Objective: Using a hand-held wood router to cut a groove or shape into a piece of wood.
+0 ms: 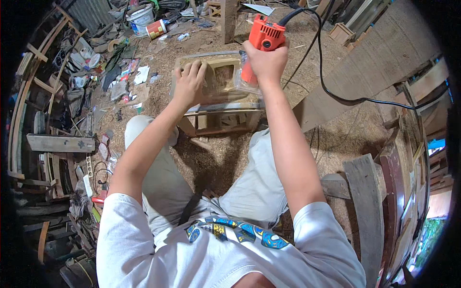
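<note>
- And here's your right hand (269, 60), fingers wrapped firmly around the orange trim router (266, 36), thumb on its near-left side!
- The router's clear base (247, 85) comes down at the right end of the wooden box frame (218, 96); whether it bears on the wood, I can't tell.
- Over to your left hand (191, 84): it lies across the frame's left part, fingers bent over the top, though I can't tell whether they're gripping.
- The frame itself sits on the shavings-strewn floor (153, 101), just ahead of your parted knees, an opening showing between your hands.
- Up top, the black cord (321, 67) loops off rightward, over the wide board (370, 60).
- Far left, a white bucket (139, 21) stands amid scattered litter!
</note>
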`<state>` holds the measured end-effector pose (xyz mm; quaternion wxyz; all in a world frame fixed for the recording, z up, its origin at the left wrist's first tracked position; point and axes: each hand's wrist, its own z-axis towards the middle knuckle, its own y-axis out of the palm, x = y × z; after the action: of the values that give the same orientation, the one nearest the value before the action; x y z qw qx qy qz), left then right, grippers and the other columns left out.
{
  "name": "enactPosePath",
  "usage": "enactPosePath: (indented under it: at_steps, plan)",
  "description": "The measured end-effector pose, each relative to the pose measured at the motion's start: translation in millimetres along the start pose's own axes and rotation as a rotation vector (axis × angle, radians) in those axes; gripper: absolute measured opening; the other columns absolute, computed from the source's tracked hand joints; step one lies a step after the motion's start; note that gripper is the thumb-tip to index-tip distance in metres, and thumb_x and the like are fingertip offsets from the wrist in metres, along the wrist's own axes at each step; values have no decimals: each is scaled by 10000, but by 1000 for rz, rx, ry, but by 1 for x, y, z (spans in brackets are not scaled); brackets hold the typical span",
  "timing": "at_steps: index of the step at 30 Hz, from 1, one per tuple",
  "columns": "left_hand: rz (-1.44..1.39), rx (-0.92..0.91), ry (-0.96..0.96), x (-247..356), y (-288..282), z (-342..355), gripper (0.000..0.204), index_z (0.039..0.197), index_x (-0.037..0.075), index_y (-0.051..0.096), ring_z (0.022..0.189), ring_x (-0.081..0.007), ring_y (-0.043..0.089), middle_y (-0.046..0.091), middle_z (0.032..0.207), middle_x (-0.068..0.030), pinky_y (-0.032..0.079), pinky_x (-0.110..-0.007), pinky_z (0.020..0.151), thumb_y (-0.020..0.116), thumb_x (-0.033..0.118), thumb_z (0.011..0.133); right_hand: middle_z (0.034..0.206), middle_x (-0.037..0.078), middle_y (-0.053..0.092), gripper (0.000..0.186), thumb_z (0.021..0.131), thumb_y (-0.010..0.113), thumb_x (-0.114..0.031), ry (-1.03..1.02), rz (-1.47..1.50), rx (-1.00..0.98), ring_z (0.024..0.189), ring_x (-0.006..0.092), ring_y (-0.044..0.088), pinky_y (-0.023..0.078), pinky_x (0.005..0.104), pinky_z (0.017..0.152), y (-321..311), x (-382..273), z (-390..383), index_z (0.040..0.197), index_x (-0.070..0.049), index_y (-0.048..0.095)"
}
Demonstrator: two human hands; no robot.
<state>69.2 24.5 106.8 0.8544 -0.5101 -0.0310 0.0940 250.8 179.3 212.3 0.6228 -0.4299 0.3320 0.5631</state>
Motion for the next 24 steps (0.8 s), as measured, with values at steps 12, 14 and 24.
enactPosePath:
  at_steps: [12, 14, 24]
  plan:
    - [8, -151, 107, 8, 29, -17, 1025, 1466, 118, 472, 1223, -388, 563, 552, 1337, -189, 442, -523, 1033, 984, 378, 616, 995, 111, 714, 658, 657, 946, -265, -48, 2, 100, 852, 211, 685, 567, 389, 814, -23, 28, 31, 1127, 15, 581]
    - [-142, -182, 210, -5, 13, -7, 997, 1483, 137, 492, 1158, -379, 605, 587, 1289, -170, 454, -504, 1016, 975, 304, 627, 1002, 113, 715, 671, 655, 945, -269, -36, -17, 82, 856, 212, 686, 568, 390, 815, -23, 31, 34, 1139, 16, 577]
    - [-451, -403, 69, 0, -14, 0, 947, 1541, 362, 531, 960, -392, 654, 590, 1040, -156, 543, -500, 824, 935, 234, 694, 1006, 130, 719, 683, 655, 929, -290, -63, 2, 57, 860, 249, 708, 573, 396, 826, -12, 12, 21, 1149, 28, 581]
